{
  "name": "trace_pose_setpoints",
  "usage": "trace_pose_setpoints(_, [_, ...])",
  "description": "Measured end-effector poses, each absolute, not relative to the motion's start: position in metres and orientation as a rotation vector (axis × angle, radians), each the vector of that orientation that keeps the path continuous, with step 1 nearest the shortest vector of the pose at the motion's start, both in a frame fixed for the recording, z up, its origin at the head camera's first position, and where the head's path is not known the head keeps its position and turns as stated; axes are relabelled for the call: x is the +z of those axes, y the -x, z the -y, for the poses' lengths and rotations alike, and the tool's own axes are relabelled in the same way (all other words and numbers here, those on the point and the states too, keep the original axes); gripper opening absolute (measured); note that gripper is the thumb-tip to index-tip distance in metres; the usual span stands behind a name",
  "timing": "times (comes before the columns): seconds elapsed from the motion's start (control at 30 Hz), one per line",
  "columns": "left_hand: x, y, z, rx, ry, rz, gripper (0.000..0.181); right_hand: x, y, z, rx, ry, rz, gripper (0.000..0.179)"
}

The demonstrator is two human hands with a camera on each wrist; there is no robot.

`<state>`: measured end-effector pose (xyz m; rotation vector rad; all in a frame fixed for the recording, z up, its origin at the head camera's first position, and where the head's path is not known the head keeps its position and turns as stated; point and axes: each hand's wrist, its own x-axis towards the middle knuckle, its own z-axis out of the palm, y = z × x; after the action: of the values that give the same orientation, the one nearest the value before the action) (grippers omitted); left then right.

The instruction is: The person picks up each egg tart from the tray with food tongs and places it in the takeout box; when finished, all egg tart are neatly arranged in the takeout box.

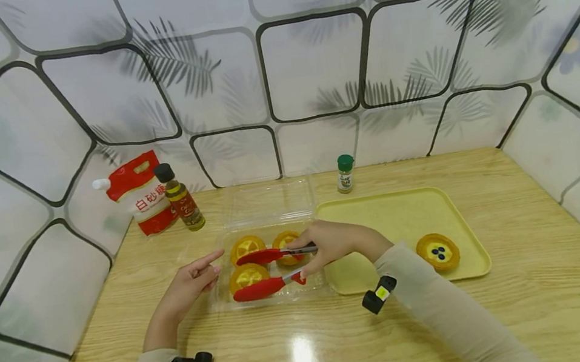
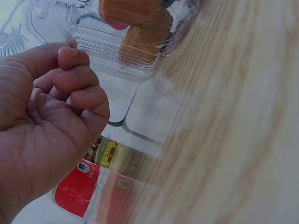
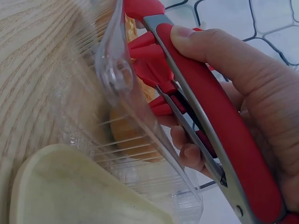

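Note:
My right hand (image 1: 331,241) grips red-and-steel tongs (image 3: 212,107), thumb along the upper arm. In the head view the tongs' red tips stand apart, either side of the front-left egg tart (image 1: 248,274); whether they press it I cannot tell. That tart sits in an opened clear plastic box (image 1: 312,288) with a back-left tart (image 1: 246,246) and a right-hand tart (image 1: 282,240), partly hidden by tongs and hand. My left hand (image 1: 183,290) holds the box's left rim between thumb and index finger, its other fingers curled.
Right of the box, a yellow tray (image 1: 398,209) bears a tart topped with blueberries (image 1: 438,252). The box's clear lid (image 1: 270,200) lies folded back. Behind stand a red-and-white sugar bag (image 1: 146,197), a dark-capped oil bottle (image 1: 185,204) and a green-capped shaker (image 1: 345,175).

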<state>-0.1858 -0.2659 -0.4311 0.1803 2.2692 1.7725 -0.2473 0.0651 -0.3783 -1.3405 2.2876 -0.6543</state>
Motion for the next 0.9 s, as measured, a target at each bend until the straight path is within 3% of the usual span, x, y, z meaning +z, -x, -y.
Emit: trace_pose_setpoints(0.9, [-0.432,0.186,0.266,1.780,-0.208,-2.270,0.046,-0.381,0.248,-0.097,-0.872,1.228,-2.346,0.060])
